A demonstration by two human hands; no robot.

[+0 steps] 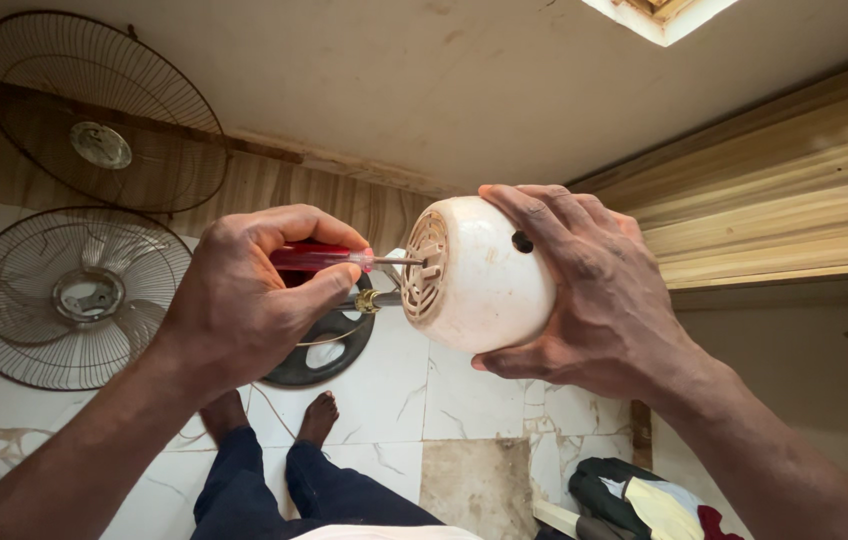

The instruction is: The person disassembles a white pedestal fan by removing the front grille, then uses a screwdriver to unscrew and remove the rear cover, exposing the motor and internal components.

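Both of my hands fill the middle of the view, raised well above the floor. My right hand wraps around the far side of a cream-coloured fan motor housing, fingers spread over its rounded top and the thumb tucked beneath, so the housing sits firmly in that grasp with its vented end turned toward my left. My left hand is clenched around the red, see-through handle of a screwdriver, thumb and forefinger pinching it; the metal shaft runs level to the right and its tip meets the slotted vent face of the housing. Just under the shaft, a small brass-coloured fitting sticks out from the housing's front on a short spindle. So the housing lies between my hands, held by the right and touched only by the tool in the left. Below, I see my legs in dark blue trousers and my bare feet on a white marble-patterned tiled floor. A dark round fan base lies on the tiles just beyond my feet, partly hidden by my left hand. Further left, one wire fan guard lies flat on the floor, and a second wire guard leans against the wall. At the lower right, a bundle of dark and pale cloth rests near a wooden-panelled surface.
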